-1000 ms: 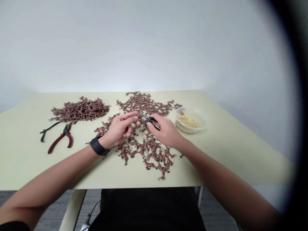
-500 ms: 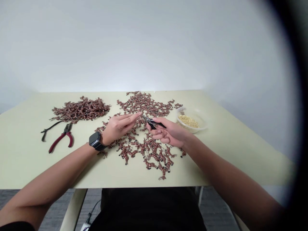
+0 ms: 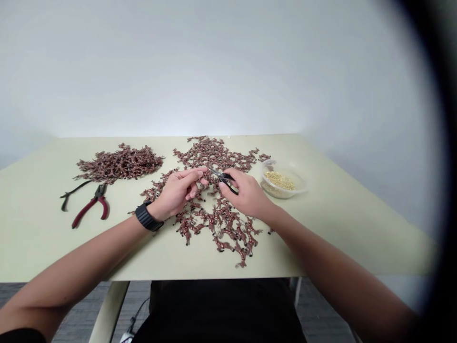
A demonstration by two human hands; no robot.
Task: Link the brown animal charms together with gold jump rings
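Observation:
My right hand (image 3: 246,191) is closed around the black handles of small pliers (image 3: 223,177), whose metal jaws point left toward my other hand's fingertips. My left hand (image 3: 182,189), with a dark watch band at its wrist, pinches thumb against forefinger at the tip of the jaws. Whatever sits in that pinch is too small to make out. Beneath both hands spread many small brown reindeer-shaped figures (image 3: 233,228) with dark feet, some of them hidden by my hands.
At the back left is a dense heap of similar brown figures (image 3: 121,163). Red-handled pliers (image 3: 89,206) and a thin black tool (image 3: 73,193) lie before it. To the right, a clear plastic bowl (image 3: 298,190) holds tiny gold pieces (image 3: 279,180). The pale table (image 3: 143,262) meets a wall.
My left hand has rolled over, its flat fingers now bent into a pinch. My right hand has turned so its back faces up, still gripping the pliers.

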